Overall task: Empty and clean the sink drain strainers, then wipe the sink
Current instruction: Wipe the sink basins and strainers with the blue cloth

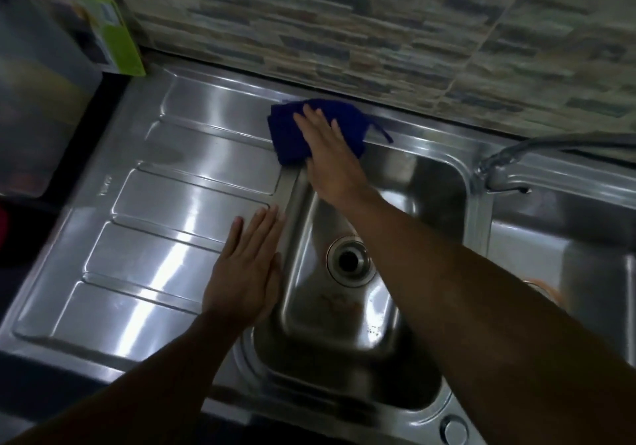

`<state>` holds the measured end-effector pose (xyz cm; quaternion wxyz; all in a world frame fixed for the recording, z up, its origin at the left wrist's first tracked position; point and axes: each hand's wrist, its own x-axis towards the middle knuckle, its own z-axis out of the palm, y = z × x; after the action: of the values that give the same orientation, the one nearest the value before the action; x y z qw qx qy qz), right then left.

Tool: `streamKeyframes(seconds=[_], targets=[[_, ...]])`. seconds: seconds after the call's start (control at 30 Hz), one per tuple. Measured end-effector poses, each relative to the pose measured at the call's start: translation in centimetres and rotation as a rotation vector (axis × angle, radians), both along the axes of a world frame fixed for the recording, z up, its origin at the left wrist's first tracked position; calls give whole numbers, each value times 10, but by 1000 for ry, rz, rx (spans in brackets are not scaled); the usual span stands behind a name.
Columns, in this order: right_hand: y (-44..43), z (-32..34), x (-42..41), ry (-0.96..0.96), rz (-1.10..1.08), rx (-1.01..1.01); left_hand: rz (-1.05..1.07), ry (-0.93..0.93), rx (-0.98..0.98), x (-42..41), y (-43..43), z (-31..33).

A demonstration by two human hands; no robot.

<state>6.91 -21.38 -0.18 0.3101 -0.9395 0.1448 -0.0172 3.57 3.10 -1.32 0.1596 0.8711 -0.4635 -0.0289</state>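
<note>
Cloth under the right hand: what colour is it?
The cloth is dark blue; head view.

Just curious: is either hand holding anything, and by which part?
Nothing is gripped. The right hand presses flat on the blue cloth, fingers straight; the left hand rests flat on the drainboard.

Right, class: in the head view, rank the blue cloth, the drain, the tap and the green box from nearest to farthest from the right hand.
1. blue cloth, pressed under the right hand.
2. drain, below it in the picture.
3. tap, to the right.
4. green box, far left corner.
</note>
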Motion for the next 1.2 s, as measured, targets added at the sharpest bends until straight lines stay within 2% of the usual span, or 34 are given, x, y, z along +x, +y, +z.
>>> streamKeyframes(seconds=[0.17,0.27,0.33,0.5,0.6,0.73,0.83,1.03,1.2], targets=[[-59,-10,-75,69,-197,-267,-5,4,-9,0,1,-1],[-82,-11,-122,108,-386,-331,-4,16,3,-1,0,1],[-87,-10,-133,120,-427,-375,2,29,8,-2,-1,4],[-62,5,-93,192,-558,-125,14,97,-38,-5,0,9],[-35,16,-56,180,-380,-25,73,114,-86,-6,7,9],[8,26,0,212,-118,84,151,115,-40,-9,51,3],[40,28,8,220,-51,102,161,133,-3,-15,96,0],[117,30,-86,171,124,114,260,190,82,-29,114,12],[184,30,-172,168,251,207,359,375,-50,-44,124,30]])
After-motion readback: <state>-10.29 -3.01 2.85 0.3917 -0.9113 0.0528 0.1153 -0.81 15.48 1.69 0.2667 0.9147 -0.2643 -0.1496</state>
